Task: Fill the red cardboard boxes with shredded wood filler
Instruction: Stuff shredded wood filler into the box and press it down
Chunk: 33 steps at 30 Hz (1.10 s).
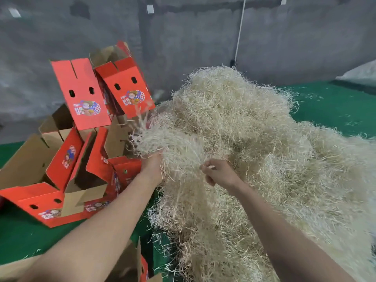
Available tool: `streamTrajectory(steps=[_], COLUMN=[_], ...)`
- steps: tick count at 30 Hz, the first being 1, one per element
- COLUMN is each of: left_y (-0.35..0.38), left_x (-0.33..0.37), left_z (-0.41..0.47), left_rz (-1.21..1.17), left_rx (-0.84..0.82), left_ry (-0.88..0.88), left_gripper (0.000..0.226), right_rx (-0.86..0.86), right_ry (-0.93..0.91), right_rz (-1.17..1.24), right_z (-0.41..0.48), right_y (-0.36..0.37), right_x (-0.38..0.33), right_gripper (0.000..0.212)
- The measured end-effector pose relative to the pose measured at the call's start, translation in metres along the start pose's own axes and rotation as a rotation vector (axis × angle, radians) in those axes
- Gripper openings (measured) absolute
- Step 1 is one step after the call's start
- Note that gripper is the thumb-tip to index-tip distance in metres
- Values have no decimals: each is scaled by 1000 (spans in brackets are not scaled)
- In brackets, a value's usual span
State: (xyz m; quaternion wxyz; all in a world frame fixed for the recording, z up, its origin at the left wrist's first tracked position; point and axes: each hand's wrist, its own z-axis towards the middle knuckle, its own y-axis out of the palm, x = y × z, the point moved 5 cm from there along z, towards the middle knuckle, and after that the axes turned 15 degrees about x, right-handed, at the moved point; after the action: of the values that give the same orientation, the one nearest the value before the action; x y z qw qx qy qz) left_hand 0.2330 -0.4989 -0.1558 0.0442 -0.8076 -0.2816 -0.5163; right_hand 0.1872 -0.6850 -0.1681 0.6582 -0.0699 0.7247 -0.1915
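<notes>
Pulling shredded wood filler (254,139) loose — left grip (151,165) clutching it, right grip (218,173) pinching strands — best kept whole for nine-o'clock red boxes (67,157).

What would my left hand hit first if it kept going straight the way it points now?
The shredded wood filler your left hand is buried in; beyond that, probably the stacked red boxes, though depth is unclear.

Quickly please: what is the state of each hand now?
Left hand: closed, gripping a clump of shredded wood filler.
Right hand: closed, fingers curled round strands of the filler.
</notes>
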Motion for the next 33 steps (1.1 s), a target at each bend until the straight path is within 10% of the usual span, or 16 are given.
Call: streamTrajectory(steps=[5,12,19,24,28,33], left_y=[-6,-7,-13,-49,-91,-143], left_x=[-2,47,107,131,150,146], left_z=[-4,-32,-60,-72,-66,-56], left_rz=[-46,-198,-298,-399,-544,-307], left_rx=[-26,-154,-250,-306,-242,-238], left_ry=[-117,-41,-13,38,89,75], left_gripper=[23,35,43,34,42,36], right_rx=[-39,580,-165,-299,-391,-62], right_ry=[43,-336,-92,-76,-182,-155], right_rz=[-56,375,532,615,21,-217], right_z=[-8,-16,-36,-50,-60,-41], right_y=[-2,-44,15,60,94,108], right_x=[21,-81,-134,-166,-164,-138], right_gripper=[20,54,125,57,74,17])
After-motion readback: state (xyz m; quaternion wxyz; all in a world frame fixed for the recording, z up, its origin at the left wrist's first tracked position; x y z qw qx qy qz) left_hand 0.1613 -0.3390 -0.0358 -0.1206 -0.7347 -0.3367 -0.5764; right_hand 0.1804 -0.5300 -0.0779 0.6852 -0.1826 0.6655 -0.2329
